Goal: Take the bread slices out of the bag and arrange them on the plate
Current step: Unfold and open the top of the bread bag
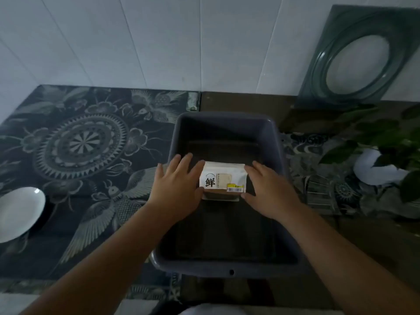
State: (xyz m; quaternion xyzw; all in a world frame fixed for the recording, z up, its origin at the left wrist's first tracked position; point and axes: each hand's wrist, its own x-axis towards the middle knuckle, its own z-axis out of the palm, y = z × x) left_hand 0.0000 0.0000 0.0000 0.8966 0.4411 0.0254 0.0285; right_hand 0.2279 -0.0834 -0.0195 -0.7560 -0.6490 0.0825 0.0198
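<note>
A: Where's the bread bag (223, 179)?
B: Inside the grey tub (280, 155), centre. Left hand (176, 189) and right hand (270, 192) clasp its sides, fingers spread.
A: The plate (19, 213)?
B: Nine o'clock, well apart.

A dark counter with a pale floral and bird pattern (91, 142) carries a deep grey rectangular plastic tub (278, 155). Well left of the tub lies a white round plate (19, 214) (partly cut off). Right of it stands a white-potted leafy plant (381, 151).
</note>
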